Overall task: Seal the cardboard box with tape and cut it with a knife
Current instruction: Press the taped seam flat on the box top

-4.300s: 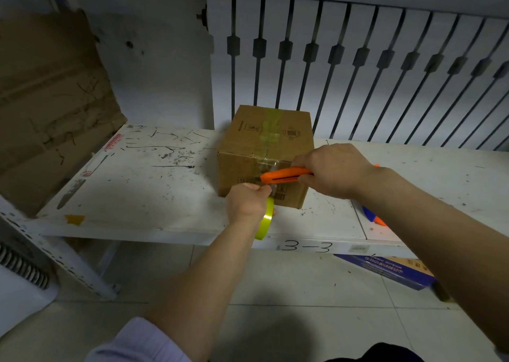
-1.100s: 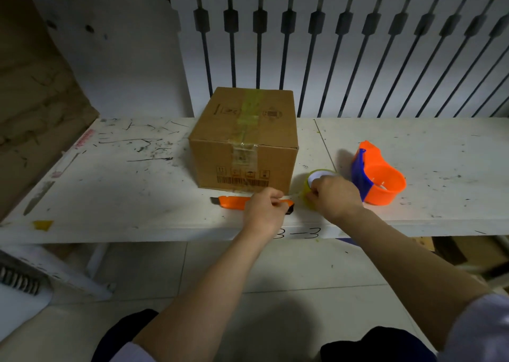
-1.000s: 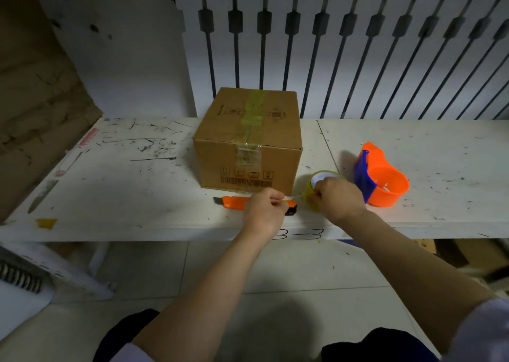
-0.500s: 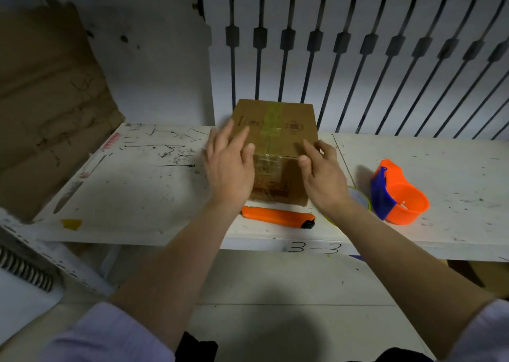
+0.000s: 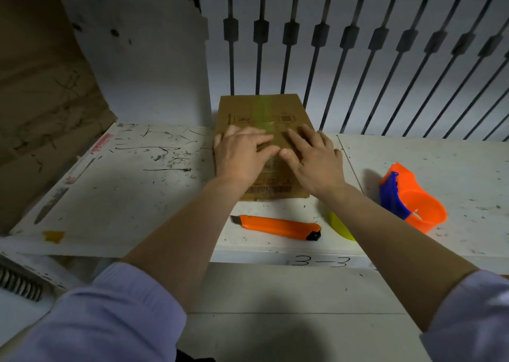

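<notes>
A brown cardboard box point(image 5: 275, 108) stands on the white shelf, with a strip of yellowish tape point(image 5: 263, 113) running along the middle of its top. My left hand point(image 5: 242, 155) and my right hand point(image 5: 314, 160) both lie flat over the box's near top edge, fingers spread, holding nothing. The orange utility knife point(image 5: 278, 227) lies on the shelf in front of the box, blade end to the left. A yellow tape roll point(image 5: 338, 225) sits beside it, mostly hidden under my right forearm.
An orange and blue tape dispenser point(image 5: 407, 202) stands on the shelf to the right. The white shelf point(image 5: 124, 196) is scuffed and marked "3-3" on its front edge. Flattened cardboard point(image 5: 41, 100) leans at the left. A barred white wall stands behind.
Both hands let go of the knife and the tape roll, which now lie on the shelf. The hands rose to the box and moved together onto its top edge.
</notes>
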Motion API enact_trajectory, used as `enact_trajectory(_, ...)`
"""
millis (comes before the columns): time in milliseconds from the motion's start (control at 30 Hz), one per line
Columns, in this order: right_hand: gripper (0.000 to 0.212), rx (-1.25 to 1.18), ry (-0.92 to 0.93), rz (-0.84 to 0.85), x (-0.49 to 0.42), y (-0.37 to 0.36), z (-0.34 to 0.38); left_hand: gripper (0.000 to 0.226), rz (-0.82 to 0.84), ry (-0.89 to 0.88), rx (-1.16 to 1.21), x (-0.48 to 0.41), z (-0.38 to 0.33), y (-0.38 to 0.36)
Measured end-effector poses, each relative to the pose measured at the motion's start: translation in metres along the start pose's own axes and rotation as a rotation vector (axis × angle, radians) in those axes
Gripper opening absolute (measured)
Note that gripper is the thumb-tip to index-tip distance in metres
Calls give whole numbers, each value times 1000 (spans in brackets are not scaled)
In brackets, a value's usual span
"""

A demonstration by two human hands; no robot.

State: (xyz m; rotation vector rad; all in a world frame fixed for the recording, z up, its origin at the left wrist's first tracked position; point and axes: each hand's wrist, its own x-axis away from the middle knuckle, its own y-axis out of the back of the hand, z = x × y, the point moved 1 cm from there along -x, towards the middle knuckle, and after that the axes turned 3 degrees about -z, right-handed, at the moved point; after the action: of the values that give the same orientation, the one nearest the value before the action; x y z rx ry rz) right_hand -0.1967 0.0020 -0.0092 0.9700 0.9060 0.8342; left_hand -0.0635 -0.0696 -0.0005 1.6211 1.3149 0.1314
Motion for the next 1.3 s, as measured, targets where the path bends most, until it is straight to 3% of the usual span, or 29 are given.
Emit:
enact_trajectory(500, 60, 41, 47, -247, -3, -21, -13, 42, -87, -320, -167, 6, 15, -17)
enact_trajectory(900, 79, 71, 41, -181, 3, -19, -14, 61, -34, -242, -357, 20, 15, -14)
enact_trajectory(1100, 69, -80, -93, -203, -2, -13, 1, 74, 45, -228, -351, 24, 21, -12)
enact_trajectory(1300, 69, 48, -1, -221, 0, -20, -7, 56, -25, -197, -232, 21, 22, -10)
